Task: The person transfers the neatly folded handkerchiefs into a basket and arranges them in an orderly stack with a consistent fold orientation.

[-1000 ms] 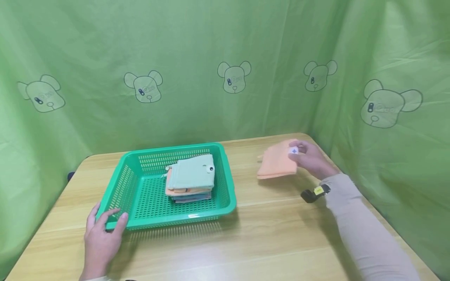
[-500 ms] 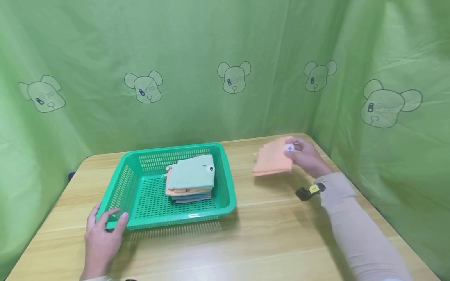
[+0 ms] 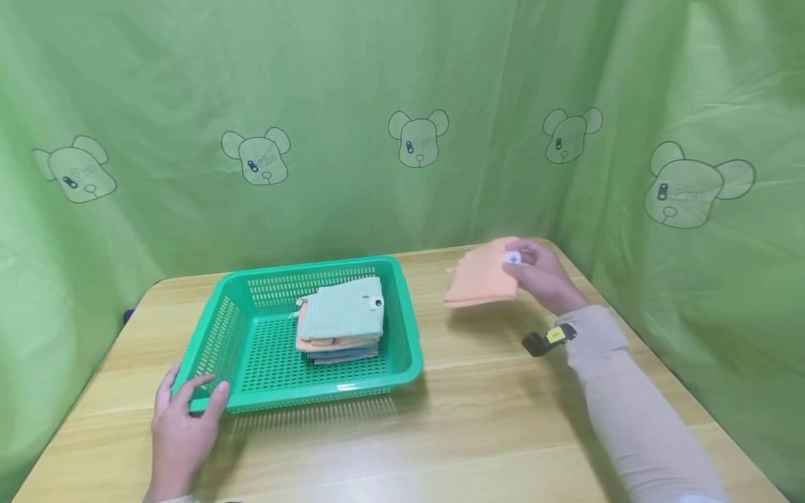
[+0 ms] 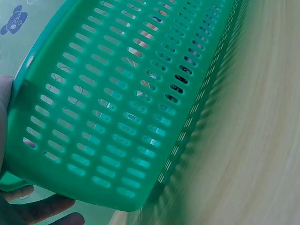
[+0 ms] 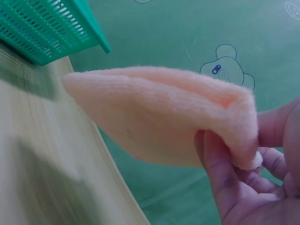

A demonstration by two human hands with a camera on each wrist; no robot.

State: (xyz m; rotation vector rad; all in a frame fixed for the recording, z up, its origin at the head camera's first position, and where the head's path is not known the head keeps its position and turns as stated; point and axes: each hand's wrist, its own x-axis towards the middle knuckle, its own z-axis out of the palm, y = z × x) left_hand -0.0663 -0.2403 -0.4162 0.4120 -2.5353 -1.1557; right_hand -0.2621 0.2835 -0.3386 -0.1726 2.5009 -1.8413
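Note:
My right hand (image 3: 542, 271) pinches a folded peach-coloured towel (image 3: 481, 277) by its right edge, holding it above the table to the right of the basket. The towel's folded layers (image 5: 154, 103) show in the right wrist view, with fingers beneath and behind its edge. At the near left corner of the green plastic basket (image 3: 302, 391), my left hand (image 3: 185, 426) grips the rim, thumb and fingers either side of the corner. Inside the basket, toward its right, lies a stack of folded towels, a pale green one (image 3: 342, 307) with a small eye-like patch on top.
The basket stands on a wooden table (image 3: 402, 454). A green curtain (image 3: 339, 84) printed with bear heads encloses the back and sides. A black strap device (image 3: 547, 340) sits on my right wrist.
My right hand has moved left and slightly away from me, carrying the peach towel nearer the basket. The left hand, the basket and the stack have stayed put.

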